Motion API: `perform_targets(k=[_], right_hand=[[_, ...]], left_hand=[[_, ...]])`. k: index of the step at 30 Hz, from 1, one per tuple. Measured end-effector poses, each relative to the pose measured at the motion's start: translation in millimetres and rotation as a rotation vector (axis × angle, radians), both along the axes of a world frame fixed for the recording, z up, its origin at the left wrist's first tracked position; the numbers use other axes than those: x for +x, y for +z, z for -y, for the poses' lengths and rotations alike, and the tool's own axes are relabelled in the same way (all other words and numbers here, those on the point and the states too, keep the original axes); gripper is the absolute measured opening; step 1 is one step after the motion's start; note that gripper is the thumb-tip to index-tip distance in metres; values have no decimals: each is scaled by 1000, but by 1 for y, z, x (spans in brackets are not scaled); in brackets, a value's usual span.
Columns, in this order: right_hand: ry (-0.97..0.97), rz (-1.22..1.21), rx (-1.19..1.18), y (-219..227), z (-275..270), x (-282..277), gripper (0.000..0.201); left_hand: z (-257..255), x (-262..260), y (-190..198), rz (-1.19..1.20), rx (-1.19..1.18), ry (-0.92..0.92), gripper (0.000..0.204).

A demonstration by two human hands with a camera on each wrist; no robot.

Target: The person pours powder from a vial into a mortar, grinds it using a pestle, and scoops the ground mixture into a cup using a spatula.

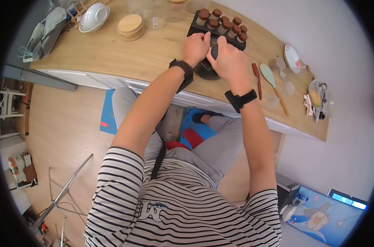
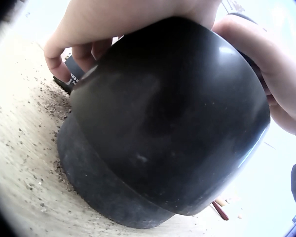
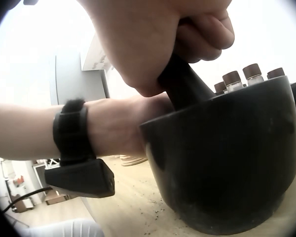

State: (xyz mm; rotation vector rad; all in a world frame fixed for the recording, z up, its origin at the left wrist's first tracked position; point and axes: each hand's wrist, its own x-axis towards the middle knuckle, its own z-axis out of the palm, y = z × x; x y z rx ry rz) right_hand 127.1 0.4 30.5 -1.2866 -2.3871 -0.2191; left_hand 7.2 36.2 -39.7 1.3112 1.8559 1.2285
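A black mortar (image 1: 206,71) stands near the front edge of the wooden counter. My left hand (image 1: 196,49) grips its rim, and in the left wrist view the fingers curl down over the far side. My right hand (image 1: 232,66) is wrapped round the upper end of a black pestle (image 3: 187,86). The pestle leans in the bowl, its lower end hidden behind the wall. In the left wrist view, brown crumbs (image 2: 32,165) lie scattered on the counter around the mortar's base. What is inside the bowl is hidden.
Behind the mortar is a black rack (image 1: 195,29) of brown-capped spice jars. To the right lie a dark red utensil (image 1: 257,78) and a green spatula (image 1: 267,75) with a wooden handle. A wooden-lidded container (image 1: 131,26) and white bowls (image 1: 95,17) stand left.
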Motion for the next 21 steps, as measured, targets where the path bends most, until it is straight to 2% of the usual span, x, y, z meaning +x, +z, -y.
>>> perform_targets(k=[5,7,8,11,16,17,19,20,21], right_hand=[[-125,-147,-29,-9,-32,13,35],[-293,-207,-143,-9,-40,25,35],[-314,-200,-132,-7,-34,27,37],[-252,-124,-203,2,-8,22,37],[-41,-54,-27,-2,2,-1,35],[-47,-57,-25,-2,-6,-1,35],[-185,-90,-61,-3,-24,2,36],[-194,-194,-65,-3,-31,5,37],[-192,-193,-61,-3,-33,11,37]], left_hand=[[0,1,-4,-19,76,35,43],[0,1,-5,-23,82,29,43],[0,0,-4,-27,83,24,43],[2,0,1,-13,21,5,40],[-3,-1,-4,23,16,-12,41],[-4,-2,-5,44,26,-24,41],[-2,-1,-4,56,44,-13,41],[0,-1,-3,33,54,-3,41],[0,-1,-2,11,66,9,41]])
